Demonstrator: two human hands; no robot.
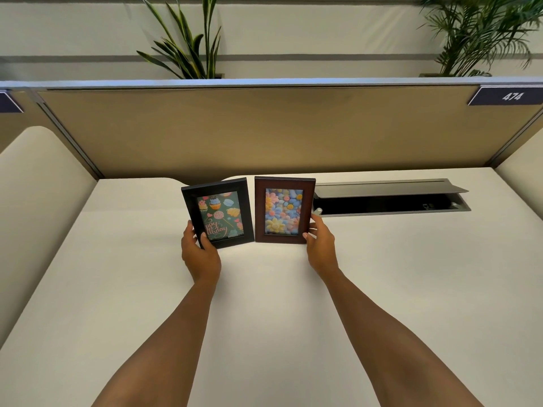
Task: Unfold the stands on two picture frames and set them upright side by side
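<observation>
Two picture frames stand side by side on the white desk (264, 289), facing me. The black frame (217, 213) on the left shows a birthday picture with cupcakes and leans slightly to the left. My left hand (198, 251) grips its lower left corner, thumb on the front. The dark brown frame (284, 210) on the right shows pastel flowers and stands upright. My right hand (318, 243) holds its lower right edge, fingers wrapped behind. The stands at the back are hidden.
A grey cable tray (390, 198) with its lid raised lies open in the desk just right of the brown frame. A tan partition (264, 127) closes the back of the desk. Plants (188, 48) rise behind it.
</observation>
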